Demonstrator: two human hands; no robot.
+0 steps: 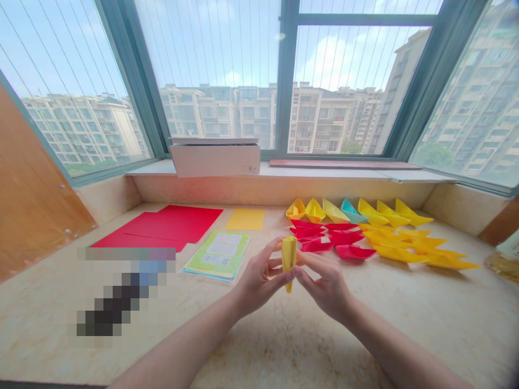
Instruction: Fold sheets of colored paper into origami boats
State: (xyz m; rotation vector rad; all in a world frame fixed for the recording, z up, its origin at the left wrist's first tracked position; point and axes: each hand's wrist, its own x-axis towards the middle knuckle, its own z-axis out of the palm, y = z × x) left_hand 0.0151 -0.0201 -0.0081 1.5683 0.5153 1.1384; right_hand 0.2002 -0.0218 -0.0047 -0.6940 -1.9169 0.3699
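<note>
The left hand (261,275) and the right hand (326,278) meet above the counter (284,346), both pinching a folded paper (288,254). It is yellow, narrow and upright, held off the counter in front of the red boats (352,253). The left thumb presses low on it while the left fingers curl behind; the right thumb and forefinger close on its right edge. The two thumb tips are close together near the lower part.

Most of the print is on the packet (239,251) to the left of the hands. Its green label (198,253) carries a white panel (220,244) with lines of text, and below that a barcode (210,260); the words are too small and blurred to read. Coloured sheets show at the packet's near edge. The white box (214,159) on the sill (150,168) bears small dark marks at the lower right of its front, also illegible.

Behind the packet lie a yellow sheet (245,219) and, farther left, overlapping red sheets (150,229). Pixelation hides something dark on the left. To the right, yellow boats (399,254) stand beside the red ones; the back row includes a blue boat (352,210) between yellow ones.
</note>
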